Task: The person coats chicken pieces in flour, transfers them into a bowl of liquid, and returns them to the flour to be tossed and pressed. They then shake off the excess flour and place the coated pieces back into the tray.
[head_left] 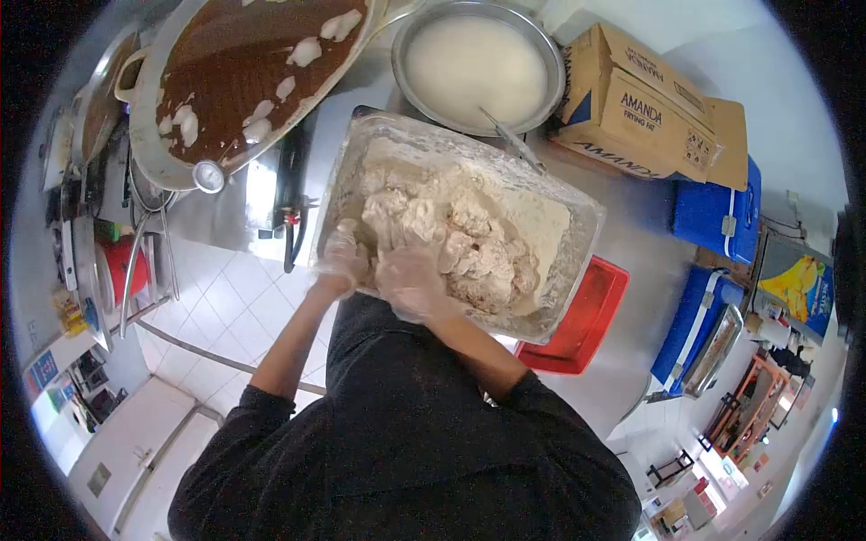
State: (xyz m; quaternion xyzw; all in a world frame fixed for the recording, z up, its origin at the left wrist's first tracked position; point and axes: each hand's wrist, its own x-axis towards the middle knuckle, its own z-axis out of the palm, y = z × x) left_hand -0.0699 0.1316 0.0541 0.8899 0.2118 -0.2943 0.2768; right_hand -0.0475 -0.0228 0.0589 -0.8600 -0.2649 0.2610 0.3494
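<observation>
A large rectangular tub (577, 212) of pale flour lies in front of me, with lumpy flour-coated pieces (487, 257) heaped in its middle. Both hands wear clear plastic gloves. My left hand (340, 259) is at the tub's left end, its fingers loosely stretched inside the rim and nothing visible held. My right hand (410, 278) reaches over the near wall, fingers extended and touching the coated pieces at the left of the heap. The fingertips of both hands are partly blurred and dusted with flour.
Beyond the tub stands a metal bowl (475, 68) of cloudy liquid, with tongs (512, 140) at its rim. A wide pan (225, 81) of dark oil holds floating pale pieces and a thermometer (208, 177). Right: a cardboard box (645, 108), red tray (582, 320) and blue coolers (699, 329).
</observation>
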